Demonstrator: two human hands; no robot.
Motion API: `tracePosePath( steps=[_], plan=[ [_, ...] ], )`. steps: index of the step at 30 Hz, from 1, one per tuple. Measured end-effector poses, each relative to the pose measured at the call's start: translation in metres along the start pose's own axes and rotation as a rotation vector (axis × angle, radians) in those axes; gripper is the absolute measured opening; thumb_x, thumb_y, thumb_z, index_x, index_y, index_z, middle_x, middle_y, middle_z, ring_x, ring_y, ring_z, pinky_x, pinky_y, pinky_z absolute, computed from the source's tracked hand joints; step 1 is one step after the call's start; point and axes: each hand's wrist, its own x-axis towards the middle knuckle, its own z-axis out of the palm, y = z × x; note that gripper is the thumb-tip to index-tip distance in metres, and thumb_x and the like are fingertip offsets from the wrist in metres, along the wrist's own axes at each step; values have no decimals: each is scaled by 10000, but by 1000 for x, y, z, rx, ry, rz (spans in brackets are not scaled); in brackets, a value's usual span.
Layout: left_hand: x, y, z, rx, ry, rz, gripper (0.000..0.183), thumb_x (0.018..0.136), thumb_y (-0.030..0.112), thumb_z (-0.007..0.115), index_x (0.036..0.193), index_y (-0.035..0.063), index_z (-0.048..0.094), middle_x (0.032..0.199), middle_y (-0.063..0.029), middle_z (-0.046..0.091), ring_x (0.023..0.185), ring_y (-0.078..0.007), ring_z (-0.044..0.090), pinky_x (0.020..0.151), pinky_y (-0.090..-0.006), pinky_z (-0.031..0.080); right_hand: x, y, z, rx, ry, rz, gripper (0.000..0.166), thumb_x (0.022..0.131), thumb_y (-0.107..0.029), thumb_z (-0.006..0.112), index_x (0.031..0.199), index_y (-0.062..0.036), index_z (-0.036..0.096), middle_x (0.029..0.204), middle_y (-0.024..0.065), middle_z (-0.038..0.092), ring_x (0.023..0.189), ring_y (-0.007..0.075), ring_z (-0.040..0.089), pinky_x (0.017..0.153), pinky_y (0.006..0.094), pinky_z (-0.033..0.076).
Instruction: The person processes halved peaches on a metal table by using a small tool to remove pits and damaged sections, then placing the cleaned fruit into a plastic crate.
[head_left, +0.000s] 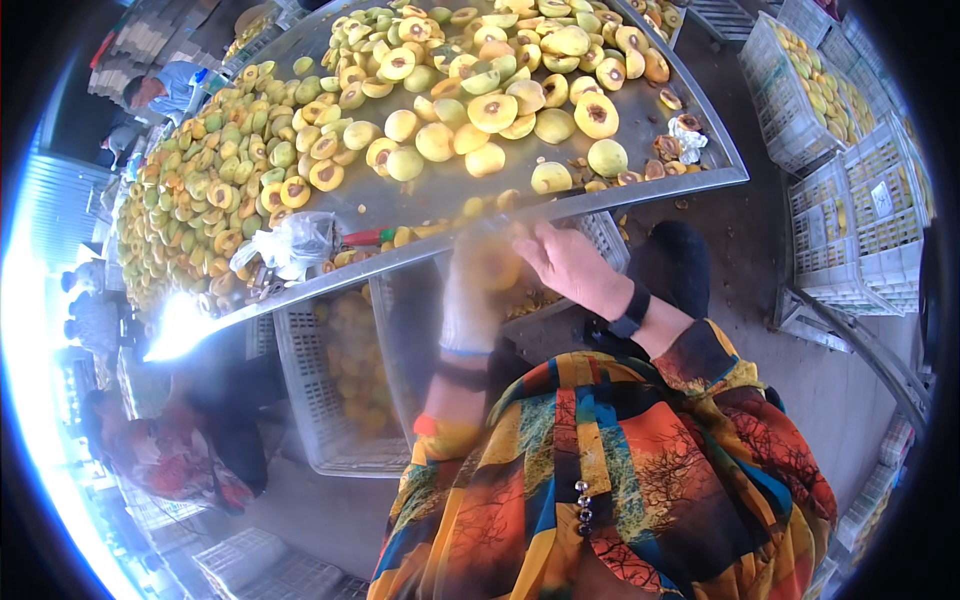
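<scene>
Both hands are close together at the near edge of a metal table. My left hand, in a whitish glove, is blurred; a yellow fruit half shows blurred at its right side. My right hand, bare with a dark wristband, has its fingertips near the left hand's fingers; whether they hold anything is hidden by blur. Many halved yellow-green stone fruits lie cut side up or down across the table. A knife with a red and green handle lies by the edge, beside a clear plastic bag.
Under the table stands a white plastic crate holding fruit. Stacked crates of fruit stand at the right. A person in a patterned red top is at the lower left, another in blue across the table. A crumpled white tissue lies near the corner.
</scene>
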Motion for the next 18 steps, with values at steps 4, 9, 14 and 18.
tracePosePath(
  steps=[4, 9, 14, 18],
  plan=[
    [2, -4, -4, -355, 45, -91, 390, 883, 397, 477, 1113, 84, 504, 909, -67, 554, 766, -202, 551, 656, -301, 483, -24, -2, 11, -125, 6, 2, 292, 892, -293, 477, 857, -4, 451, 569, 218, 534, 558, 403, 548, 477, 473, 427],
    [6, -3, 4, -390, 67, -70, 379, 885, 406, 466, 1136, 123, 482, 857, -66, 548, 653, -197, 543, 513, -295, 458, -35, -7, 24, -117, -30, 81, 302, 904, -287, 451, 835, 6, 429, 555, 223, 527, 554, 407, 548, 482, 469, 441],
    [7, -8, 1, -412, 135, -106, 359, 887, 409, 464, 1116, 132, 474, 777, -42, 535, 625, -186, 532, 452, -262, 436, -36, -8, 28, -117, -18, 80, 263, 899, -243, 458, 885, 19, 438, 573, 227, 538, 567, 407, 553, 499, 473, 449],
    [1, -9, 3, -246, 207, -12, 352, 877, 407, 482, 1073, 115, 500, 745, -24, 520, 593, -141, 511, 454, -240, 429, -36, -19, 26, -99, -82, 136, 232, 890, -207, 469, 904, 24, 449, 595, 231, 543, 584, 404, 559, 521, 473, 459]
  ],
)
